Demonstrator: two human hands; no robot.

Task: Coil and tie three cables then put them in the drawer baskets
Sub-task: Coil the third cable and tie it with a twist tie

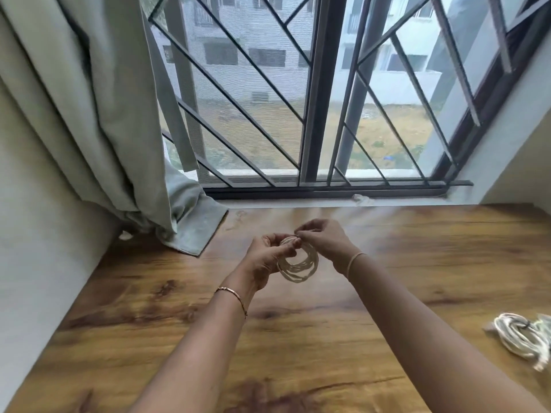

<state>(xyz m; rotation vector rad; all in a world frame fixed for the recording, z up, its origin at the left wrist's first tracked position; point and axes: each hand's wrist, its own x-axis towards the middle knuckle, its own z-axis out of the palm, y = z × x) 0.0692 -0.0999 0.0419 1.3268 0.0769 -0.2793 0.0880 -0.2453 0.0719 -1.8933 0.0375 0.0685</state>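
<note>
A thin white cable (pixel 299 267) is wound into a small round coil and held in the air above the wooden table (pixel 167 323). My left hand (pixel 264 263) grips the coil's left side with curled fingers. My right hand (pixel 323 239) pinches the top of the coil between thumb and fingertips, right beside the left fingertips. A second white cable (pixel 518 335), coiled and bound with a dark tie, lies on the table at the far right. More pale cable (pixel 544 344) shows at the frame's right edge, partly cut off.
A barred window (pixel 310 114) runs along the table's far edge. A grey-green curtain (pixel 98 114) hangs at the left, its hem resting on the table's back left corner. White walls close in both sides. No drawer or basket is in view.
</note>
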